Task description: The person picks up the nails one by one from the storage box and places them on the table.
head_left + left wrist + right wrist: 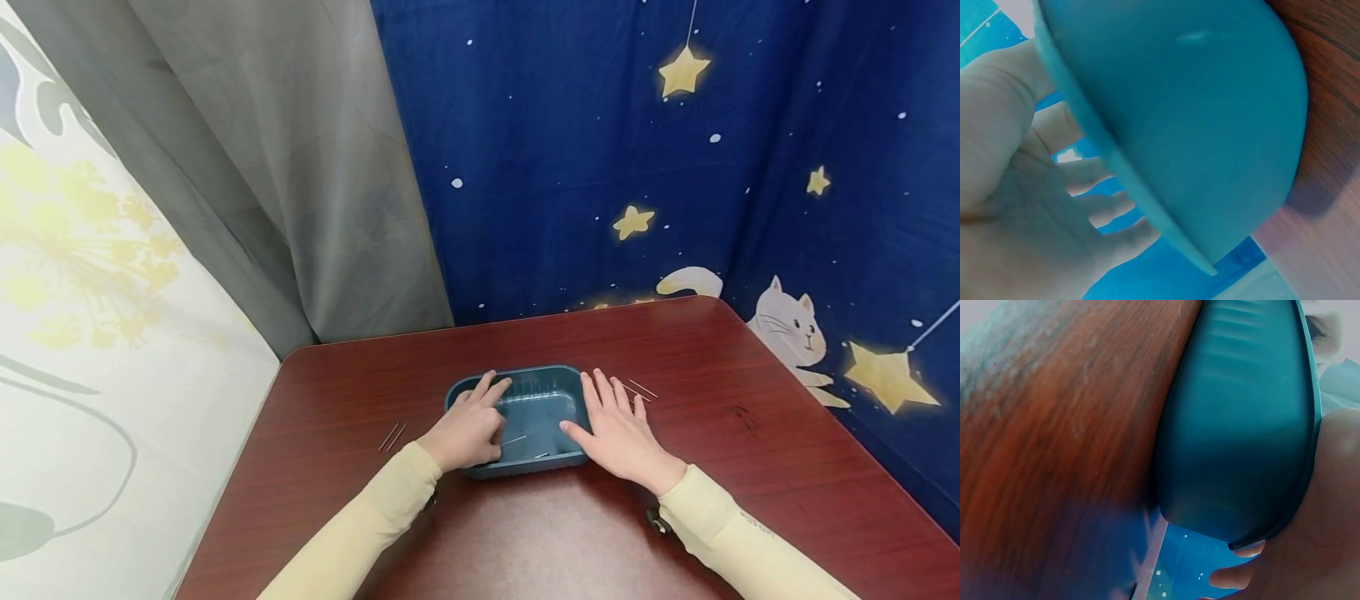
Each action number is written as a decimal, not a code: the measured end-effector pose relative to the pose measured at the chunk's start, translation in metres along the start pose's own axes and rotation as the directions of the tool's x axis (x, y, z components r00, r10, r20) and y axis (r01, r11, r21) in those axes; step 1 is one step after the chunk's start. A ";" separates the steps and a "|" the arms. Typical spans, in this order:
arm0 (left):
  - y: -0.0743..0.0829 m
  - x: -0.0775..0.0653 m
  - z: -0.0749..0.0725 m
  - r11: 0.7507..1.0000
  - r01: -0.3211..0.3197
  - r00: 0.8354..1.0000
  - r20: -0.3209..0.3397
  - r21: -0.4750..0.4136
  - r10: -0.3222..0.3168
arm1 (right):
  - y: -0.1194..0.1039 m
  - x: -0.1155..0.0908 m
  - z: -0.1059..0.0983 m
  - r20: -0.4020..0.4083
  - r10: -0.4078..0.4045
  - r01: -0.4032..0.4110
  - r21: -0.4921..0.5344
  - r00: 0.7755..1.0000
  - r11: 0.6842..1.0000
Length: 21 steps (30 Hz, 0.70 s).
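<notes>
A dark blue rectangular plastic basin (543,400) stands on the table. My left hand (467,429) reaches over its left side, with thumb and forefinger down inside and the other fingers stretched out. Between that thumb and forefinger a thin metal rod (514,440) slants out over the basin floor; the left wrist view hides the fingertips behind the basin wall (1185,125). Another short piece of rod (542,455) lies near the basin's front wall. My right hand (622,433) rests at the right rim, fingers straight and spread, thumb over the inside. Its palm is beside the basin wall (1241,425).
Two thin metal rods (393,437) lie on the table left of the basin. Several more rods (642,389) lie past my right fingers, partly covered by them. The dark red table (525,533) ends at a grey curtain (360,208) and a blue star-print curtain (555,167).
</notes>
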State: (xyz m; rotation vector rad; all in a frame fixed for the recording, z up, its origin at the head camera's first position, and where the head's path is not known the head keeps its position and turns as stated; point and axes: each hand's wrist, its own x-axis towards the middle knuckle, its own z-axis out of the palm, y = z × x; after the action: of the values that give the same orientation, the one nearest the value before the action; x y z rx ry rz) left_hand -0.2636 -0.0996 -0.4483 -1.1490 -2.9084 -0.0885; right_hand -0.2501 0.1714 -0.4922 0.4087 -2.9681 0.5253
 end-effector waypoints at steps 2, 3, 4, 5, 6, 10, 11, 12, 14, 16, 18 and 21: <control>-0.001 -0.002 -0.002 1.000 -0.005 1.000 -0.022 0.006 0.005 | 0.000 0.000 0.000 -0.001 0.000 0.000 -0.002 1.000 1.000; -0.001 -0.004 -0.003 1.000 -0.004 0.999 -0.034 0.008 0.004 | 0.000 0.000 0.000 -0.001 0.000 0.000 -0.002 1.000 1.000; -0.002 -0.005 -0.004 1.000 0.000 0.999 -0.045 0.008 0.000 | 0.001 0.000 0.001 -0.002 0.000 0.000 -0.003 1.000 1.000; -0.003 -0.007 -0.005 1.000 0.008 0.998 -0.055 0.006 -0.008 | 0.001 0.000 0.001 -0.001 -0.001 0.001 -0.004 1.000 1.000; -0.004 -0.008 -0.006 1.000 0.019 0.998 -0.064 0.000 -0.019 | 0.001 0.000 0.001 -0.002 -0.001 0.001 -0.004 1.000 1.000; -0.009 -0.014 -0.009 0.997 0.073 0.993 -0.094 -0.029 -0.076 | 0.002 0.000 0.001 -0.001 -0.006 0.006 -0.004 1.000 1.000; -0.011 -0.016 -0.009 0.996 0.084 0.991 -0.104 -0.039 -0.088 | 0.002 0.000 0.001 0.000 -0.007 0.007 -0.003 1.000 1.000; -0.013 -0.017 -0.010 0.995 0.093 0.989 -0.115 -0.048 -0.098 | 0.002 0.000 0.001 0.001 -0.007 0.007 -0.001 1.000 1.000; -0.016 -0.021 -0.011 0.991 0.116 0.984 -0.129 -0.062 -0.123 | 0.002 0.000 0.001 0.003 -0.007 0.007 0.002 1.000 1.000; -0.019 -0.024 -0.013 0.988 0.138 0.979 -0.141 -0.070 -0.147 | 0.002 0.000 0.000 0.003 -0.006 0.006 0.004 1.000 1.000; -0.021 -0.028 -0.014 0.985 0.157 0.974 -0.151 -0.074 -0.167 | 0.002 0.000 0.000 0.005 -0.005 0.005 0.002 1.000 1.000; -0.025 -0.035 -0.017 0.979 0.190 0.966 -0.162 -0.069 -0.199 | 0.002 0.000 0.000 0.007 -0.006 0.006 0.001 1.000 1.000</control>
State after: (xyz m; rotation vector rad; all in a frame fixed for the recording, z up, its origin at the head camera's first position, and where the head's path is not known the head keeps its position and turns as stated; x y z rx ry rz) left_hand -0.2553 -0.1430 -0.4335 -0.8129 -2.8729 -0.2528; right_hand -0.2503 0.1733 -0.4933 0.4202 -2.9724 0.5263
